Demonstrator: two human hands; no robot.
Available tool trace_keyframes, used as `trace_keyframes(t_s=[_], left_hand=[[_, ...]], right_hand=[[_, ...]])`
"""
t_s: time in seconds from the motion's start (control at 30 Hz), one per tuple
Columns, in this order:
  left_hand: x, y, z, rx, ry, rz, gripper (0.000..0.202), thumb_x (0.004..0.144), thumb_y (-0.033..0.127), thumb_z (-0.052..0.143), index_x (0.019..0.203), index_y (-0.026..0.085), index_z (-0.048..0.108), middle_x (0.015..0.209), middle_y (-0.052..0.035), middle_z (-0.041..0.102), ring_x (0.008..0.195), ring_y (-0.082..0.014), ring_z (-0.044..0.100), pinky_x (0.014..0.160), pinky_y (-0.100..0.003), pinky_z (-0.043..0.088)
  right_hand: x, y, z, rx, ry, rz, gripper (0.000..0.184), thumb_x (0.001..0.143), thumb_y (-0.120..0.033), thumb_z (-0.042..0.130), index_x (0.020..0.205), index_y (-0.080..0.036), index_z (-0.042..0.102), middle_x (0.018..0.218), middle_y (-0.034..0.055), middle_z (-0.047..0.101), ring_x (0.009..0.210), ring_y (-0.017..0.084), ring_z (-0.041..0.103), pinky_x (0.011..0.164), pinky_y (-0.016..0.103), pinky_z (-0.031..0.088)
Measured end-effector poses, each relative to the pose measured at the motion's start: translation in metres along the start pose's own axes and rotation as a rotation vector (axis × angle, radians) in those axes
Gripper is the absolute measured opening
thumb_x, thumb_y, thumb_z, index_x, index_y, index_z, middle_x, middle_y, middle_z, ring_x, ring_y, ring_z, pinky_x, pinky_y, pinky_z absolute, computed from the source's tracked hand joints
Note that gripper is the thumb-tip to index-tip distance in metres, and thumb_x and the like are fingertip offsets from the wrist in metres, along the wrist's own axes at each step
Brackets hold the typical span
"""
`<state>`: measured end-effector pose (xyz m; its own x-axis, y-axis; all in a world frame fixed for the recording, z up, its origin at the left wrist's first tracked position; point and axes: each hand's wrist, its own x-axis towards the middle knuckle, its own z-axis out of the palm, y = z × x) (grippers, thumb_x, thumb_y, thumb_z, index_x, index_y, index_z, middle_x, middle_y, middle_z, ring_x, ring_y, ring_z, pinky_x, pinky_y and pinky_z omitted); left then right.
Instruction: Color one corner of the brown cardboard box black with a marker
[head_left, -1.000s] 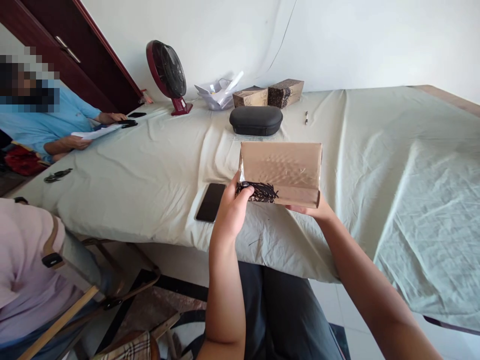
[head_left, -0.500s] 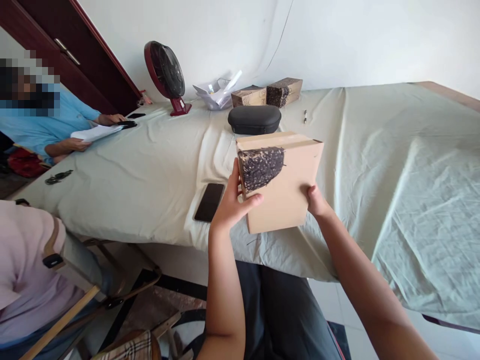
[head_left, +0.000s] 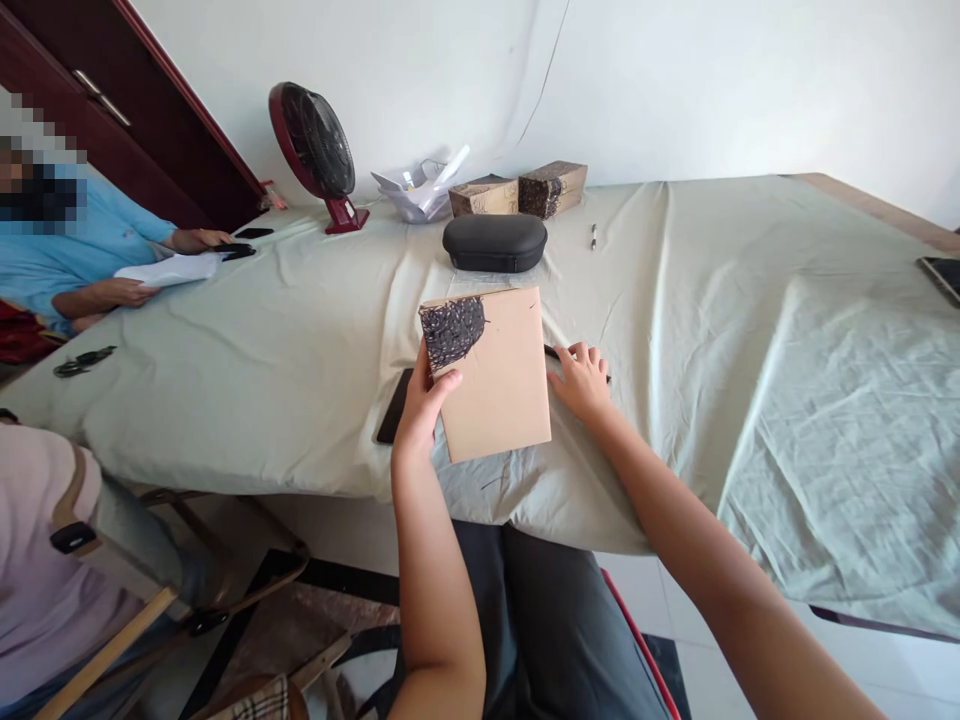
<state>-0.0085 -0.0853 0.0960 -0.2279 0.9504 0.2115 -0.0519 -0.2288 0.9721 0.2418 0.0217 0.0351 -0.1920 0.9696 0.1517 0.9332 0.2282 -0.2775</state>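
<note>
On the table [head_left: 750,300], left hand [head_left: 420,415] clasps the box [head_left: 491,375]; right hand [head_left: 581,380] lies open beside it.

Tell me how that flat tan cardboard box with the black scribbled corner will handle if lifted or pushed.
The flat tan cardboard box probably stays stiff: its edges look straight under the left hand. It seems light, since one hand steadies it. Lying flat on the wrinkled grey-green tablecloth, it should slide rather than roll or tip.

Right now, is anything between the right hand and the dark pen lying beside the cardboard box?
Nothing visible is. The right hand already rests over the dark pen on the tablecloth, just right of the cardboard box, which the left hand holds.
</note>
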Motion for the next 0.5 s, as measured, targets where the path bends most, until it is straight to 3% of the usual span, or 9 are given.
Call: trace_keyframes(t_s=[0.13,0.33,0.5], left_hand=[[0.001,-0.002,0.001,0.003,0.000,-0.012,0.083,0.083,0.042,0.074,0.162,0.034,0.048,0.145,-0.0053,0.070,0.147,-0.0316,0.058,0.126,-0.052,0.045],[0.004,-0.009,-0.002,0.021,-0.022,0.032,0.082,0.084,0.042,0.073,0.162,0.036,0.050,0.132,-0.0054,0.074,0.145,-0.0303,0.059,0.128,-0.051,0.041],[0.003,-0.015,-0.006,0.054,-0.049,0.027,0.088,0.082,0.046,0.075,0.164,0.036,0.045,0.139,-0.0070,0.071,0.139,-0.0324,0.062,0.120,-0.051,0.047]], right_hand=[[0.007,-0.002,-0.003,-0.038,-0.031,0.052,0.044,0.105,-0.031,0.044,0.140,-0.019,0.067,0.137,0.0210,0.063,0.127,0.040,0.050,0.103,0.052,0.038],[0.009,-0.002,-0.006,-0.075,-0.103,-0.013,0.042,0.108,-0.023,0.035,0.136,-0.016,0.067,0.134,0.0225,0.066,0.124,0.038,0.056,0.098,0.046,0.042],[0.005,-0.009,-0.013,0.024,-0.183,0.032,0.044,0.112,-0.030,0.028,0.134,-0.017,0.064,0.128,0.0204,0.070,0.096,0.030,0.069,0.076,0.038,0.047]])
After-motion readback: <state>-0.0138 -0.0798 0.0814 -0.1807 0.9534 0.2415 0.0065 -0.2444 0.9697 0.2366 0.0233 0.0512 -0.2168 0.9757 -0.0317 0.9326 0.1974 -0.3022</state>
